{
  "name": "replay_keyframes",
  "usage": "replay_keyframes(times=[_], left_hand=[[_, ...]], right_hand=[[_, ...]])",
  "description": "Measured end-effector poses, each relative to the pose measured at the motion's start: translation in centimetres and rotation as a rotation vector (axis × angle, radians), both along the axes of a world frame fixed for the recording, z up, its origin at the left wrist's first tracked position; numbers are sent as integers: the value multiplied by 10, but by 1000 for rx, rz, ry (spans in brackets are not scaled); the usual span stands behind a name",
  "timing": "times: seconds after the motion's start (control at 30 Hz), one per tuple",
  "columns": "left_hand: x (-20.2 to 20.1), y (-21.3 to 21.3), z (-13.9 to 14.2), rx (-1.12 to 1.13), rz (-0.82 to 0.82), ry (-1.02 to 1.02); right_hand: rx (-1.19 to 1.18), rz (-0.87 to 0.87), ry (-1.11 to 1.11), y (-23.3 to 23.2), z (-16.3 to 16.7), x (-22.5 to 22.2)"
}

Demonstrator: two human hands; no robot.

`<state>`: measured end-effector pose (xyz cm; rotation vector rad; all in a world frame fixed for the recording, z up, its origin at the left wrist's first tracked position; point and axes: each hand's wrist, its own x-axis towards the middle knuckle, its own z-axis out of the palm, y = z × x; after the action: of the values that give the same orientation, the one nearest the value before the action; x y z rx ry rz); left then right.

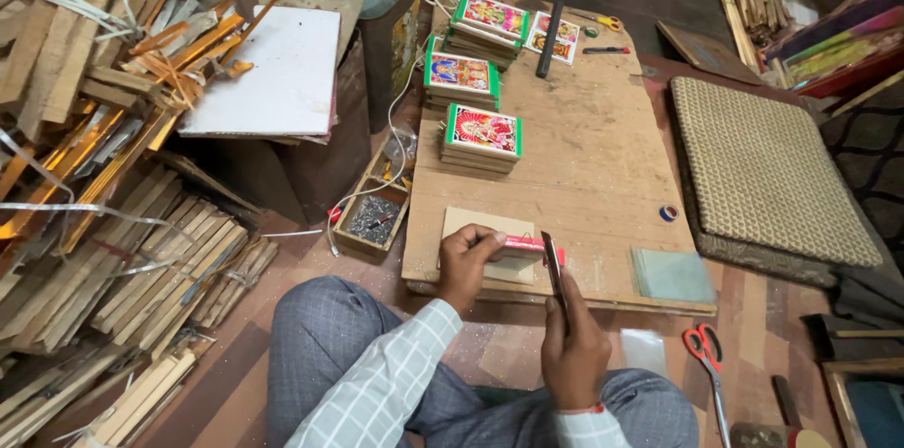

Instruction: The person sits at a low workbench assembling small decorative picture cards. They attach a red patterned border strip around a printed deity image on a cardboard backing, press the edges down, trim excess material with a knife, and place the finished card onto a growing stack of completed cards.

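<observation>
- We look down at our left hand (468, 263), fingers closed around a slim pink-red strip (525, 244) — it holds that strip pressed against the near edge of a small tan board (490, 227).
- The board lies flat on the wooden worktop (593, 156), at its near edge, right in front of our knees.
- Our right hand (574, 344) is clamped on a thin dark tool (555, 269), which stands tilted, its tip up at the strip's right end — touching it or just shy, we cannot tell.
- The strip's long axis runs left to right across us; the tool's runs roughly away from us, so the two meet near a right angle.
- The left hand is the nearer to the board, resting on it; the right sits just below and to the right.
- Further up the worktop we see stacks of green-bordered framed pictures (481, 137); red-handled scissors (704, 349) lie on the floor to our right.
</observation>
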<state>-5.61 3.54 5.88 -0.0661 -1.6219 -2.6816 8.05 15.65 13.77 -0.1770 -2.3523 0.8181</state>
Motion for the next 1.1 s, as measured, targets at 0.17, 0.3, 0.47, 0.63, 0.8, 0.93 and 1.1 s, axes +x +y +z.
replay_keyframes(times=[0.17,0.3,0.47,0.63,0.8,0.93,1.1], left_hand=[[6,4,1,45,36,17],[8,5,4,32,54,4],[10,4,5,36,52,22],[9,4,4,36,46,43],[10,2,3,51,30,66],[12,-1,2,-2,21,55],[6,-6,-5,-19,-18,18]], right_hand=[[-5,15,19,-25,-15,4],[-13,28,77,-34,-20,4],[2,15,59,-38,-17,5],[31,-16,-3,-45,-10,7],[72,-97,-171,-51,0,4],[-46,-88,-113,-49,-1,-2],[-331,-89,-60,-34,-34,20]])
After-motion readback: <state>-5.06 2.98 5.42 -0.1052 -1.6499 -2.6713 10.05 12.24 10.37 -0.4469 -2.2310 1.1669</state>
